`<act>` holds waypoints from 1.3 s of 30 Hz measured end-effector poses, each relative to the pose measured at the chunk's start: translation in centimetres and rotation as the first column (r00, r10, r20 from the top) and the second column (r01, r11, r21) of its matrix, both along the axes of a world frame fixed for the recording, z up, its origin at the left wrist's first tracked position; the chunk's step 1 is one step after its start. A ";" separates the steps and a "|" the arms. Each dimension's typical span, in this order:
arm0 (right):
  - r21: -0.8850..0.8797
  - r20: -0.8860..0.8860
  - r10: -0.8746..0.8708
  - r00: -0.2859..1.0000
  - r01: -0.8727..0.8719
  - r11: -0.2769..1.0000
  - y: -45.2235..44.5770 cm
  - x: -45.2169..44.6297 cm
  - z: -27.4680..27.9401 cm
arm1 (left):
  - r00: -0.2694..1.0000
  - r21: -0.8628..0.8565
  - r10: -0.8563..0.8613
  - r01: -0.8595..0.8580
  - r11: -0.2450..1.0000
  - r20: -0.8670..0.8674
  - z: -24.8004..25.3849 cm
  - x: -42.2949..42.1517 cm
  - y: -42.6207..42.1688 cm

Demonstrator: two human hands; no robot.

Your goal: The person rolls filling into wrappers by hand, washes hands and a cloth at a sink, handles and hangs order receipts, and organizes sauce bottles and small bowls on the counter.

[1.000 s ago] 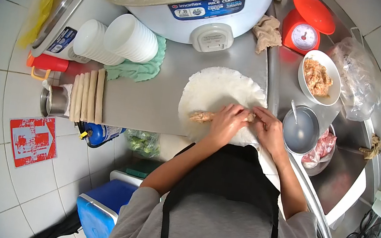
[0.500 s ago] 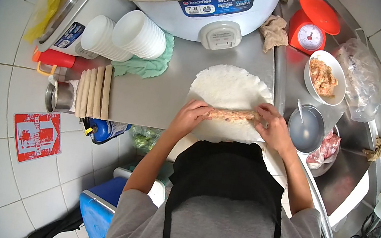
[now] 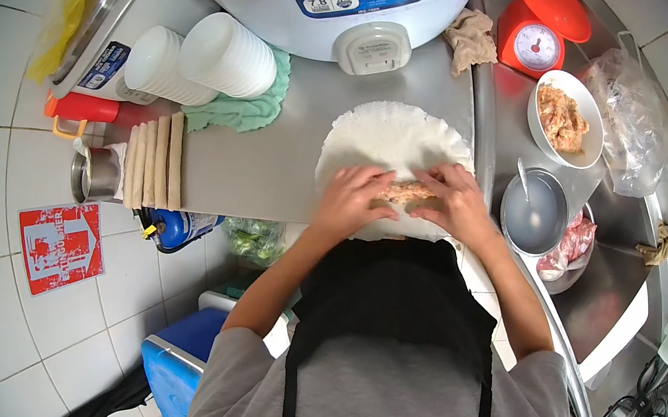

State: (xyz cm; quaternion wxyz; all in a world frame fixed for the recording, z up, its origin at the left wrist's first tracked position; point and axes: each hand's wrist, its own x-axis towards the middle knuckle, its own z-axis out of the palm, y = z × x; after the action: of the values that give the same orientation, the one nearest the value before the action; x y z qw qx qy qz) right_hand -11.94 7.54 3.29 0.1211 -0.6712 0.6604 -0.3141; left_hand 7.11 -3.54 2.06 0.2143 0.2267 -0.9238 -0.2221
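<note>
1. A strip of filling is lying across the round white wrapper, nearer to the person's side of it; only its middle is showing between the hands.
2. The wrapper is lying flat on the metal table, its near part reaching toward the black apron.
3. The left hand is covering the strip's left end over the wrapper, its fingers curving along the far side and its thumb pointing along the near side.
4. The right hand is mirroring this at the strip's right end, fingers and thumb standing apart across the filling. How firmly either hand is pressing, I cannot tell.
5. Right of the wrapper, a pot is holding cloudy liquid and a spoon. Just past it, pink meat is sitting in a bowl.
6. Farther back on the wrapper's right, a white bowl is holding more filling, and a red scale is standing behind that.
7. Left of the wrapper, pale rolls are lying in a row, well apart from it.
8. Beyond the wrapper, a big rice cooker is standing.
</note>
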 end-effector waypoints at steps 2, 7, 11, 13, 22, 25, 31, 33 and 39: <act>-0.003 0.004 0.028 1.000 -0.028 1.000 -0.5 0.5 -1.0 | 0.999 0.017 -0.047 0.046 0.999 0.024 -0.7 -1.9 1.0; 0.037 0.079 0.055 0.995 -0.058 0.998 -0.2 -0.7 -0.7 | 0.999 0.026 0.030 -0.028 0.999 -0.044 -2.3 -0.3 0.3; 0.084 0.134 0.026 0.991 -0.037 0.996 1.1 -3.0 -1.3 | 0.997 0.052 0.058 -0.055 0.997 -0.046 -1.7 2.2 -0.9; 0.121 0.188 0.046 0.981 -0.070 0.990 1.2 -3.4 -0.7 | 0.998 0.110 0.062 -0.059 0.992 -0.021 -1.4 3.3 -1.5; 0.108 0.158 0.080 0.984 -0.098 0.989 1.0 -3.7 -1.1 | 1.000 0.303 0.009 -0.009 0.953 -0.001 -1.0 5.6 -2.9; 0.082 0.094 0.041 0.995 -0.049 0.995 0.9 -2.7 0.3 | 0.999 0.069 0.003 -0.006 0.998 0.040 -0.4 4.5 -1.3; 0.026 -0.331 0.083 0.940 -0.079 0.997 2.6 -0.2 -0.7 | 0.956 -0.244 0.110 -0.043 0.969 0.271 -1.5 3.5 3.4; 0.090 -0.346 0.106 0.932 -0.079 0.993 2.8 -0.2 -1.6 | 0.913 -0.286 0.174 -0.067 0.956 0.370 -1.2 4.0 3.3; 0.095 -0.345 0.033 0.938 0.000 0.996 3.1 -1.4 -0.1 | 0.878 -0.228 0.213 -0.123 0.966 0.428 -1.3 4.9 3.3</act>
State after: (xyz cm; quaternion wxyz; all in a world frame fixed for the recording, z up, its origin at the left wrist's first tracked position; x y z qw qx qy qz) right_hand -13.37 10.62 3.22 0.0368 -0.7151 0.6797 -0.1590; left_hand 12.03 -0.26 0.78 0.0350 0.3293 -0.9421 -0.0533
